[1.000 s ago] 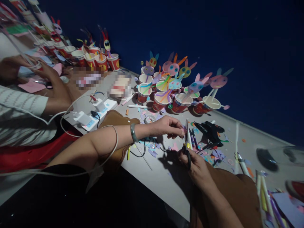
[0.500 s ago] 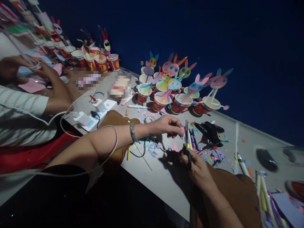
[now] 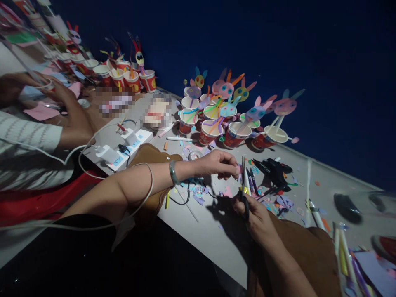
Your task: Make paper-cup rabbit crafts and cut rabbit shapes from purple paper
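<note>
My left hand [image 3: 218,163] pinches a small piece of pink paper [image 3: 238,170] between thumb and fingers. Fingers of my right hand [image 3: 254,214] are through the dark handles of a pair of scissors [image 3: 243,181], whose blades point up and away beside the pink paper. From this angle I cannot tell whether the blades touch the paper. Beneath both hands lie coloured paper scraps [image 3: 199,192]. Just beyond the scissors are several pens [image 3: 252,181] and a black glue gun [image 3: 274,171].
Paper cups [image 3: 210,133] with paper rabbit figures stand along the back. A white power strip [image 3: 131,148] with plugs and a cable [image 3: 77,154] lies left. Another person's arm [image 3: 76,119] is at far left. A clear container of pens [image 3: 343,247] stands right.
</note>
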Demonstrator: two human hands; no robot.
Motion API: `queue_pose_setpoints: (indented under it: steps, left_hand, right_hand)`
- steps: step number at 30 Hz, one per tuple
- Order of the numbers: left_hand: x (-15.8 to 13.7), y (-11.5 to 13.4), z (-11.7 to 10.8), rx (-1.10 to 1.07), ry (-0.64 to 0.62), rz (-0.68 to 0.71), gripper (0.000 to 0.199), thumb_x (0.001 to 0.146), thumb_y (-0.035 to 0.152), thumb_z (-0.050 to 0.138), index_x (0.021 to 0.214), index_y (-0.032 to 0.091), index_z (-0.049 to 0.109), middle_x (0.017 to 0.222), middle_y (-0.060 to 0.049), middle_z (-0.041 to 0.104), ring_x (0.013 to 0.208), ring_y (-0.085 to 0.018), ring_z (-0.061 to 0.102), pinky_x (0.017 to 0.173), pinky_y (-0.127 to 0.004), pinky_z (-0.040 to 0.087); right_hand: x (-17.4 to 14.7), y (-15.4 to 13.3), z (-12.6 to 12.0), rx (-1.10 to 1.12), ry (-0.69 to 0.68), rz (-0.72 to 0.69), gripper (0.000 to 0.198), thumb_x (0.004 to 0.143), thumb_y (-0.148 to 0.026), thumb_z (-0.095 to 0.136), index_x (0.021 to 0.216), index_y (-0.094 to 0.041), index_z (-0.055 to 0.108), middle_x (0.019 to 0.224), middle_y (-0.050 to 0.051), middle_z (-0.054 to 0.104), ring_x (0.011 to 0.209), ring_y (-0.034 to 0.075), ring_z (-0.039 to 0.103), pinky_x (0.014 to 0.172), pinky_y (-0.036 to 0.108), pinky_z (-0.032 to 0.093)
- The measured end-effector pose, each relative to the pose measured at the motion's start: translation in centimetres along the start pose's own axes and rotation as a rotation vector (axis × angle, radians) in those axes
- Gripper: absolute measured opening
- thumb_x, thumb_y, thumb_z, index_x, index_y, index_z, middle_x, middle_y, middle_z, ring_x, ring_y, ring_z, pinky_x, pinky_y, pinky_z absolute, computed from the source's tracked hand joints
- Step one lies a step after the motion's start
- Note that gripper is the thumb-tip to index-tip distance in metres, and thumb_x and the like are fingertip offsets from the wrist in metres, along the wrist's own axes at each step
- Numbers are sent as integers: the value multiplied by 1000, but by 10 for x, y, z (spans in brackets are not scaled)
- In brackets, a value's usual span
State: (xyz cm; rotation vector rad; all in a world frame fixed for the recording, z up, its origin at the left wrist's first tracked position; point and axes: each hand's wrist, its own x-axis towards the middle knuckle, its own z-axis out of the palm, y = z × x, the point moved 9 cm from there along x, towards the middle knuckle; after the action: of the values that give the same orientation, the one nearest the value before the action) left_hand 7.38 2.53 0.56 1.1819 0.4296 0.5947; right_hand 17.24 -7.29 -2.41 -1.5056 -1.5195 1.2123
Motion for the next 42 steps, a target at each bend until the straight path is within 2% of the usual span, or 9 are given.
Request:
queue_pose_setpoints:
  steps: [19, 31, 42]
  left_hand:
    - [-2, 6, -2, -27, 27, -13, 19, 73, 26, 70, 72, 12, 57, 68, -2, 67, 50, -4, 52, 50, -22, 38]
    - [-2, 5, -1, 31, 16, -27, 22, 74, 29, 70, 73, 11, 58, 69, -2, 67, 51, -4, 52, 50, -22, 38]
    - [-1, 3, -2, 24, 17, -16, 22, 74, 30, 71, 74, 12, 58, 69, -1, 66, 52, -5, 52, 50, -22, 39]
  right_hand:
    - [-2, -6, -1, -32, -4, 12, 44, 81, -60, 57, 62, -21, 47, 59, -2, 40, 55, 12, 35, 49, 25, 32]
    - [0, -5, 1, -17, -22, 1, 46, 80, -60, 58, 61, -20, 48, 58, -2, 43, 55, 12, 38, 50, 25, 34]
    - [-1, -2, 0, -13, -17, 5, 48, 81, -63, 57, 62, -20, 47, 58, -2, 40, 54, 11, 34, 48, 24, 31]
